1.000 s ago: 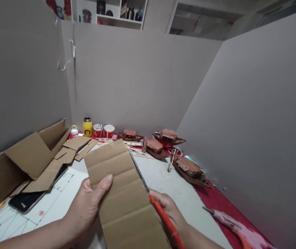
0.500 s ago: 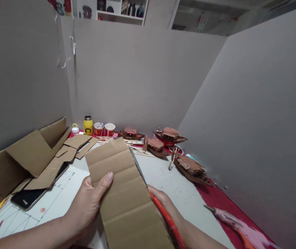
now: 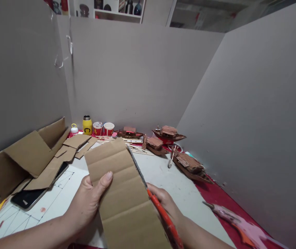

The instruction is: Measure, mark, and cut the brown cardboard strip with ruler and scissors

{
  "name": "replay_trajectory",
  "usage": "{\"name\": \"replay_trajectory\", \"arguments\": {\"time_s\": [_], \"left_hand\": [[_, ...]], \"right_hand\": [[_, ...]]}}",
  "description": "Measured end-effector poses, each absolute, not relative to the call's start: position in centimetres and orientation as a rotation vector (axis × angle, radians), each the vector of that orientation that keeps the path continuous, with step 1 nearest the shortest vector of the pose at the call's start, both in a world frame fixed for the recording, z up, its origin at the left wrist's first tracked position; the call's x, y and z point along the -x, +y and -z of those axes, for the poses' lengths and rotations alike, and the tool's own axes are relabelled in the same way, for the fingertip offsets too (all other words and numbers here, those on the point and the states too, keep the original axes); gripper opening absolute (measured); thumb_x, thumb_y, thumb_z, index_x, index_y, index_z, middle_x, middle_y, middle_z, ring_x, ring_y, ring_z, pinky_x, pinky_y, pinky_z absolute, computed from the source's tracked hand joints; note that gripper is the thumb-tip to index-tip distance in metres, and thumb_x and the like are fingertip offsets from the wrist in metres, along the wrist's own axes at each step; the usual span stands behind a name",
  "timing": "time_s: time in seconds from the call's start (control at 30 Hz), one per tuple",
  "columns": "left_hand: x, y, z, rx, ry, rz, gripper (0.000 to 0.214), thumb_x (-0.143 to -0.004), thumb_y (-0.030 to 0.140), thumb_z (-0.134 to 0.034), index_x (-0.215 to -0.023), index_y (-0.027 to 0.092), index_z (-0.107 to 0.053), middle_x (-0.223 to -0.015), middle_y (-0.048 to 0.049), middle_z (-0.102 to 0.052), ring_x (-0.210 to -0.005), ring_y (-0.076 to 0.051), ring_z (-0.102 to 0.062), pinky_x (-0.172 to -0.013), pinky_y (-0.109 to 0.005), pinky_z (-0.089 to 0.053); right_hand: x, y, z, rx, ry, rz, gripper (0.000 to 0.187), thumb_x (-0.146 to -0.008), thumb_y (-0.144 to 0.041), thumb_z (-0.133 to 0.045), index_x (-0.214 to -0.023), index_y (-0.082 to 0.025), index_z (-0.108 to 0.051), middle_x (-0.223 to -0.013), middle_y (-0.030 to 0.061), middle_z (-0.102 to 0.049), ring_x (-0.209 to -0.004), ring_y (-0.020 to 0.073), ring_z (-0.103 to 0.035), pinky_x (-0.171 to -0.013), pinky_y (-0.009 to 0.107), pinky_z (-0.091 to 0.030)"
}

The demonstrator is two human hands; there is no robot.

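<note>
A long brown cardboard piece point(image 3: 127, 193) with crosswise creases stands tilted in front of me. My left hand point(image 3: 88, 197) grips its left edge, thumb flat on the near face and fingers hidden behind. On the other side, my right hand point(image 3: 163, 204) is closed around red-handled scissors point(image 3: 163, 214). One dark blade lies along the cardboard's right edge, pointing up and away; the other blade is hidden. Most of the right fingers are out of sight behind the handles and cardboard.
Several brown model boats point(image 3: 189, 164) stand at the back right. A pink glue gun point(image 3: 236, 221) lies on the red cloth point(image 3: 210, 193). Cut cardboard point(image 3: 28, 152) partly covers a phone point(image 3: 28, 199) at left. Thin sticks point(image 3: 137, 149), paper cups point(image 3: 108, 129) and a yellow bottle point(image 3: 87, 126) sit at the back.
The view has shifted slightly. Both hands keep their hold, and the scissors stay at the cardboard's right edge with hardly any movement.
</note>
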State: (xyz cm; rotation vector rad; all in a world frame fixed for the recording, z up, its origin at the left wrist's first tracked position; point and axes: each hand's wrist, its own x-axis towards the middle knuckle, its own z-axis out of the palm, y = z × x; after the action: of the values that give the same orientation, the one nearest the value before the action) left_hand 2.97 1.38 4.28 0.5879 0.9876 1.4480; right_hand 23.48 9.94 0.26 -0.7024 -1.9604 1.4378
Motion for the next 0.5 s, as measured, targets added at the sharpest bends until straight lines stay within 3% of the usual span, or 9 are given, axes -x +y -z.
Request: {"name": "replay_trajectory", "arguments": {"time_s": [0.13, 0.4, 0.5], "left_hand": [[-3.07, 1.31, -4.39, -0.603, 0.962, -1.45, 0.047, -0.085, 0.04, -0.072, -0.128, 0.023, -0.063, -0.114, -0.0093, -0.074, -0.102, -0.029, -0.071, -0.087, -0.04, -0.057], [-3.27, 1.37, -4.17, -0.57, 0.906, -1.441, 0.042, -0.086, 0.037, -0.071, -0.124, 0.021, -0.064, -0.113, -0.0094, -0.075, -0.102, -0.03, -0.071, -0.089, -0.043, -0.056], [-3.33, 1.39, -4.33, -0.558, 0.912, -1.435, 0.044, -0.086, 0.037, -0.071, -0.125, 0.02, -0.063, -0.113, -0.0098, -0.075, -0.104, -0.03, -0.07, -0.089, -0.043, -0.056]], "right_hand": [[-23.49, 9.98, -0.65, 0.649, -1.967, -1.44, 0.055, -0.076, -0.07, -0.061, -0.086, -0.017, -0.067, -0.07, 0.0032, -0.063, -0.067, 0.0214, -0.058, -0.063, 0.03, -0.051], [-23.11, 9.53, -0.84, 0.576, -1.889, -1.493, 0.035, -0.079, -0.051, -0.069, -0.083, -0.017, -0.065, -0.073, 0.0024, -0.064, -0.067, 0.0193, -0.057, -0.066, 0.03, -0.05], [-23.19, 9.66, -0.3, 0.6, -1.869, -1.514, 0.035, -0.08, -0.053, -0.068, -0.084, -0.018, -0.065, -0.072, 0.0015, -0.063, -0.064, 0.0188, -0.057, -0.063, 0.029, -0.05]]}}
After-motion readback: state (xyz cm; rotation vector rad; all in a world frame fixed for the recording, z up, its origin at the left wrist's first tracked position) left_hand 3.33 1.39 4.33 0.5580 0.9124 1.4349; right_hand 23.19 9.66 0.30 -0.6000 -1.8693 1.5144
